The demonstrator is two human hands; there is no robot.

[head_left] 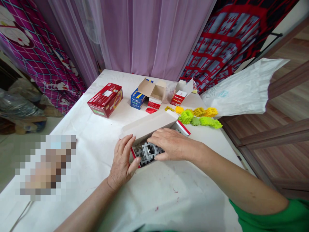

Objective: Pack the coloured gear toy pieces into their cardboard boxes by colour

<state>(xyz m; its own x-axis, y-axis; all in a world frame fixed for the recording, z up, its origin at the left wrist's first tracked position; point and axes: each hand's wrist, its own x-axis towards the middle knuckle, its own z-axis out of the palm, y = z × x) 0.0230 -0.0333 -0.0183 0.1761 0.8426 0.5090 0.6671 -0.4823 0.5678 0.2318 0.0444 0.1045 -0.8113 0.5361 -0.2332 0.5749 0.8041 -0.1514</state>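
Note:
An open cardboard box [151,124] with a red edge lies in front of me, its long white flap tipped back. Grey toothed plastic building pieces [147,153] fill its left part. My left hand [124,161] grips the box's left end, fingers at the far corner and thumb at the near one. From the right, my right hand [172,144] reaches over the box, its bent fingers and thumb around the grey pieces. The palm hides part of the contents. More grey shows at the box's right end, beside a red-edged end flap [183,127].
Behind are a closed red box [105,100], a blue box [138,99] and two opened red-and-white boxes [154,102] [178,98]. Yellow pieces [199,111] and green pieces [185,117] lie at right, near a white bag [241,88]. A blurred-out item [49,164] rests at left.

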